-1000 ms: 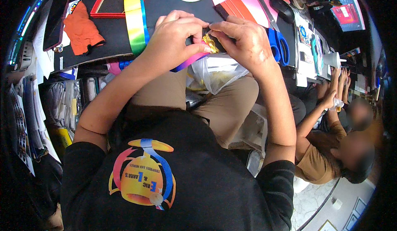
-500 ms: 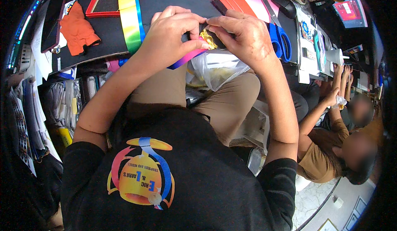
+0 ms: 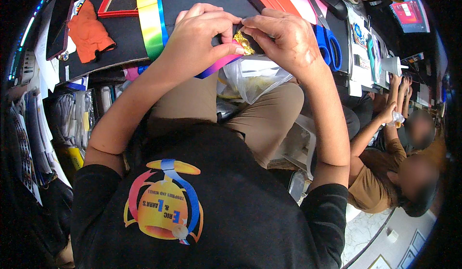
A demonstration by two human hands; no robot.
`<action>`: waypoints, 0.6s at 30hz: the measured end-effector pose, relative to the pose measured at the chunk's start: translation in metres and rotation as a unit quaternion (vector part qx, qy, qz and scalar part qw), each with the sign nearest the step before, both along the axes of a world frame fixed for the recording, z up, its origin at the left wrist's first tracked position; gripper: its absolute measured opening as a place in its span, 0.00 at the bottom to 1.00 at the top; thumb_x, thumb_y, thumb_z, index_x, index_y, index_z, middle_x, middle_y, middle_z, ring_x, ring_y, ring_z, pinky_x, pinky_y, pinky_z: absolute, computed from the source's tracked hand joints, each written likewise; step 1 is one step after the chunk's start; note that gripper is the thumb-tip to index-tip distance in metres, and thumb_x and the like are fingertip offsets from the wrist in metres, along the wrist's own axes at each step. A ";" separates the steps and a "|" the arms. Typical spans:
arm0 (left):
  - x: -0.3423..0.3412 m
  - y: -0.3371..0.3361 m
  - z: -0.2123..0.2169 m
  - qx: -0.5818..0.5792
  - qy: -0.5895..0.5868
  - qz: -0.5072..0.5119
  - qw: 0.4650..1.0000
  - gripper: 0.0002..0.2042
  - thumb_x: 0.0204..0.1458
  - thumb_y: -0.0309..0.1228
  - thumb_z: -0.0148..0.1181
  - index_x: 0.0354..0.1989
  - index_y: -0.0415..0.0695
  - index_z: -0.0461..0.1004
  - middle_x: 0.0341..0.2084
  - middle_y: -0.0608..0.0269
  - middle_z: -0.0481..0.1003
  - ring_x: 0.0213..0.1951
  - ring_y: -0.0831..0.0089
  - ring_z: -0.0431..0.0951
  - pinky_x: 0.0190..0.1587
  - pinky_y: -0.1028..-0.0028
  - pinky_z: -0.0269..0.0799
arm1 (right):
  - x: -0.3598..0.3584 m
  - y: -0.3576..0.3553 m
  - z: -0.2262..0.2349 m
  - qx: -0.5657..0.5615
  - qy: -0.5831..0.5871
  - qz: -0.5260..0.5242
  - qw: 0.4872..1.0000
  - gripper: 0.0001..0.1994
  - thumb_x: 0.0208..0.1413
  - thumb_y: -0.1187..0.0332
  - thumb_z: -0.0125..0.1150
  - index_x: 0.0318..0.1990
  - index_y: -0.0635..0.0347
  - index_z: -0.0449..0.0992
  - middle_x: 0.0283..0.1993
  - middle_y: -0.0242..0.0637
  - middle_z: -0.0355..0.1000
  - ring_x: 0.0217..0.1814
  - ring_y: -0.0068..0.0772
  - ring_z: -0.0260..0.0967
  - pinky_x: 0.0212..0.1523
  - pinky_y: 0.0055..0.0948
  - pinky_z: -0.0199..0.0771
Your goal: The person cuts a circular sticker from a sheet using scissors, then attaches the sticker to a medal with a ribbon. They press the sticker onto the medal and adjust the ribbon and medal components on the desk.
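Observation:
At the table's near edge my two hands meet, fingertips almost touching. My left hand (image 3: 199, 38) is closed, its thumb against a small ornate gold medal (image 3: 244, 43). A multicoloured ribbon (image 3: 219, 68), pink to purple to blue here, runs from beside the medal under that hand. My right hand (image 3: 286, 40) pinches thumb and finger together just above the medal; what lies in the pinch is too small to make out. Left of my hands, a wide yellow, green and blue stretch of ribbon (image 3: 150, 19) lies over the table; whether both stretches are one piece is hidden.
Blue-handled scissors (image 3: 329, 45), a red squeegee card (image 3: 276, 2) and a red frame (image 3: 117, 14) lie on the dark table. An orange cloth (image 3: 89, 33) and a phone (image 3: 61, 26) are at left. A clear plastic bag (image 3: 252, 83) hangs below the edge. Other people sit at right.
Both hands keep their pinch in nearly the same place, with only slight finger movement at the medal. The view has shifted a little.

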State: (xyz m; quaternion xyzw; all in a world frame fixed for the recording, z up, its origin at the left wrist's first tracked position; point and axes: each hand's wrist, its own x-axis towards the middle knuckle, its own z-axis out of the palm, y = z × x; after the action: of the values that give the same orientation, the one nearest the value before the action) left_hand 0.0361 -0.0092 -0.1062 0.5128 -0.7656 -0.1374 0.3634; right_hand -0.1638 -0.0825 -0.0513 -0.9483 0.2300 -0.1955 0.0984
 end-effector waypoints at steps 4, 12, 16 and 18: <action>-0.001 0.000 0.000 0.000 -0.002 0.003 1.000 0.12 0.43 0.38 0.72 0.25 0.46 0.75 0.49 0.65 0.79 0.58 0.57 0.71 0.59 0.57 0.61 | -0.001 -0.001 0.001 -0.008 0.006 0.006 1.000 0.08 0.49 0.73 0.68 0.38 0.59 0.81 0.29 0.39 0.74 0.30 0.44 0.74 0.31 0.36 0.73; -0.001 0.000 0.000 -0.002 -0.003 0.006 1.000 0.13 0.43 0.38 0.73 0.25 0.46 0.75 0.49 0.64 0.79 0.58 0.57 0.71 0.59 0.58 0.61 | -0.001 -0.005 0.001 -0.007 -0.010 0.030 0.999 0.08 0.48 0.73 0.68 0.38 0.58 0.81 0.29 0.40 0.75 0.32 0.45 0.75 0.33 0.37 0.74; -0.001 0.000 0.000 0.000 -0.002 0.005 1.000 0.13 0.43 0.38 0.73 0.24 0.46 0.75 0.49 0.64 0.79 0.58 0.57 0.71 0.59 0.58 0.61 | -0.002 -0.004 0.003 0.005 -0.004 0.025 1.000 0.08 0.49 0.73 0.68 0.39 0.59 0.81 0.29 0.41 0.75 0.32 0.45 0.75 0.33 0.37 0.73; -0.001 0.000 0.000 0.001 -0.002 0.004 1.000 0.12 0.43 0.38 0.73 0.24 0.46 0.75 0.49 0.64 0.79 0.58 0.57 0.71 0.59 0.58 0.61 | -0.001 -0.004 0.003 0.008 -0.005 0.023 1.000 0.08 0.49 0.73 0.67 0.39 0.59 0.81 0.29 0.41 0.75 0.31 0.45 0.74 0.32 0.37 0.73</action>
State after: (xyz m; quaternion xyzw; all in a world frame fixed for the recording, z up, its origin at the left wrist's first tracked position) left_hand 0.0353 -0.0094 -0.1061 0.5167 -0.7639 -0.1362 0.3619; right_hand -0.1651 -0.0863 -0.0486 -0.9516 0.2091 -0.1957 0.1118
